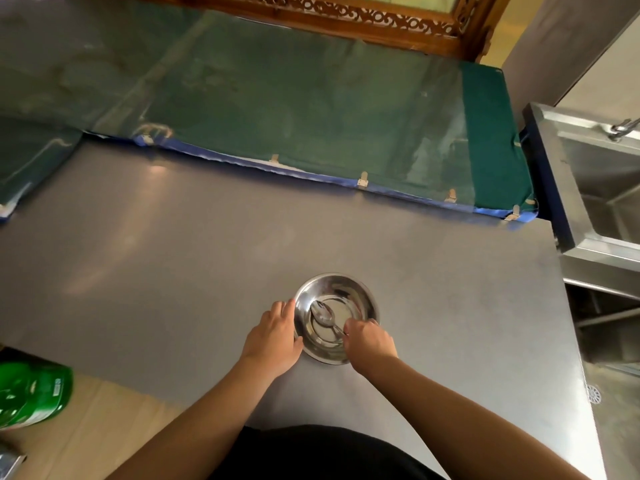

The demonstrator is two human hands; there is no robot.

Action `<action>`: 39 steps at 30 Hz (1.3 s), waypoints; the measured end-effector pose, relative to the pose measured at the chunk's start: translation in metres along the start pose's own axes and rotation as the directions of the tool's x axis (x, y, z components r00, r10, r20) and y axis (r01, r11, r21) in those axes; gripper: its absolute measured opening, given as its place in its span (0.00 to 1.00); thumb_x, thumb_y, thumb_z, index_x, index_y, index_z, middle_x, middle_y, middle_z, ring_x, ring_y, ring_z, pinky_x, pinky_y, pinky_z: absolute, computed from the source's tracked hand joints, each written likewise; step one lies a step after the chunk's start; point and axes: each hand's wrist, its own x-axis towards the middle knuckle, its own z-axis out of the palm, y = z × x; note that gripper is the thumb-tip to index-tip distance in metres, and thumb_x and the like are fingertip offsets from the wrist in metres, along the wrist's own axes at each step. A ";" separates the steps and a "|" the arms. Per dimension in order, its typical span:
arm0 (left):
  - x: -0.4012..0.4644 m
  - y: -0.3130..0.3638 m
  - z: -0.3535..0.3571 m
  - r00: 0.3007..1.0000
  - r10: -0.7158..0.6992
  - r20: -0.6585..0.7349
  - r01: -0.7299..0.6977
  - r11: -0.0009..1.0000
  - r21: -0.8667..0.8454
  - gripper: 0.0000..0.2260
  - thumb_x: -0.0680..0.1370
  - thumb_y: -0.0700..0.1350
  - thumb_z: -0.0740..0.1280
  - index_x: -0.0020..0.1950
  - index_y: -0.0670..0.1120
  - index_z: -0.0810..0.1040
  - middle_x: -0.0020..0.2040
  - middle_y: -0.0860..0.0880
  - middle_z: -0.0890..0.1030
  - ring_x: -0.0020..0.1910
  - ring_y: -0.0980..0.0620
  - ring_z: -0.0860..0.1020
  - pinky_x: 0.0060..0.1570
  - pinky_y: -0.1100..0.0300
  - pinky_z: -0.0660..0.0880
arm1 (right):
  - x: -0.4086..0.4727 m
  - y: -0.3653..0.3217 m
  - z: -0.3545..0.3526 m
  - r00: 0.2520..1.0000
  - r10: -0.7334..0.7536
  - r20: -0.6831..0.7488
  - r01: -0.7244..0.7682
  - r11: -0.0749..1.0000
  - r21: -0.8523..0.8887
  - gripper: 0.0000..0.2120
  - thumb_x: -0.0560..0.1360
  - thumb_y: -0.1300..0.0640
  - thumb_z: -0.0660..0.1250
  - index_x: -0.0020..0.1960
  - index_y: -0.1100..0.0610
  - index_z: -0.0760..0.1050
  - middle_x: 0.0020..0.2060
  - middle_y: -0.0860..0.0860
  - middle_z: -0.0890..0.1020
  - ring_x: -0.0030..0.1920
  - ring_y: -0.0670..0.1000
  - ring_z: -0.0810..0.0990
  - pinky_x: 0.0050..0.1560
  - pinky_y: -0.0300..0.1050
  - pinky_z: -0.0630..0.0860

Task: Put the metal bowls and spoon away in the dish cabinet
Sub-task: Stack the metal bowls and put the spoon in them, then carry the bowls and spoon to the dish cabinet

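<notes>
A shiny metal bowl (pixel 346 292) stands on the grey steel table (pixel 173 271), near its front edge. It may be more than one bowl nested; I cannot tell. A metal spoon (pixel 322 315) lies inside it, head toward the far left. My left hand (pixel 273 337) rests against the bowl's left rim with the fingers curled on it. My right hand (pixel 370 341) is at the bowl's near right rim, fingers pinched on the spoon's handle end.
A green cloth under clear plastic (pixel 311 109) covers the surface behind the table. A steel sink (pixel 602 188) stands at the right. A green plastic bottle (pixel 31 393) lies at the lower left. A carved wooden frame (pixel 363 22) runs along the back.
</notes>
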 end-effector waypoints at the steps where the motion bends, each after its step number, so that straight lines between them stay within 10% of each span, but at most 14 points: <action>1: 0.001 0.000 -0.001 1.000 0.000 0.001 0.000 1.000 0.006 0.32 0.77 0.54 0.68 0.77 0.48 0.58 0.69 0.46 0.69 0.63 0.46 0.73 0.54 0.55 0.76 | 0.000 0.001 -0.001 1.000 -0.023 -0.011 0.023 0.999 -0.023 0.08 0.81 0.57 0.62 0.56 0.55 0.78 0.50 0.56 0.83 0.47 0.57 0.79 0.49 0.49 0.77; 7: 0.012 0.002 -0.003 1.000 -0.022 0.003 0.022 1.000 0.007 0.33 0.77 0.54 0.67 0.78 0.49 0.57 0.70 0.46 0.69 0.64 0.46 0.73 0.54 0.54 0.76 | 0.004 0.014 -0.020 0.986 -0.106 -0.130 0.101 0.994 -0.044 0.16 0.81 0.50 0.61 0.66 0.53 0.74 0.61 0.53 0.77 0.60 0.56 0.75 0.57 0.52 0.76; 17: 0.042 0.013 0.000 0.982 -0.170 0.082 0.182 0.967 -0.176 0.32 0.79 0.46 0.66 0.80 0.44 0.56 0.73 0.41 0.68 0.67 0.41 0.74 0.64 0.52 0.71 | 0.016 0.044 -0.029 0.985 0.170 0.003 -0.162 0.933 0.320 0.27 0.82 0.60 0.60 0.79 0.56 0.59 0.71 0.58 0.70 0.67 0.61 0.75 0.65 0.52 0.72; 29: 0.046 0.012 -0.001 0.970 -0.234 0.068 0.244 0.938 -0.247 0.25 0.77 0.36 0.61 0.74 0.49 0.70 0.65 0.42 0.75 0.62 0.41 0.76 0.61 0.53 0.73 | 0.017 0.051 -0.016 0.958 0.263 0.117 -0.276 0.724 0.632 0.22 0.79 0.58 0.62 0.72 0.55 0.71 0.56 0.57 0.83 0.51 0.60 0.85 0.52 0.58 0.83; 39: 0.038 0.012 -0.023 0.996 -0.008 0.084 0.033 0.953 -0.301 0.23 0.76 0.35 0.61 0.69 0.50 0.75 0.58 0.45 0.78 0.55 0.45 0.77 0.51 0.60 0.70 | -0.033 0.041 -0.028 0.909 0.408 0.090 -0.358 0.649 0.671 0.22 0.78 0.60 0.63 0.71 0.53 0.73 0.42 0.46 0.79 0.40 0.57 0.87 0.47 0.57 0.85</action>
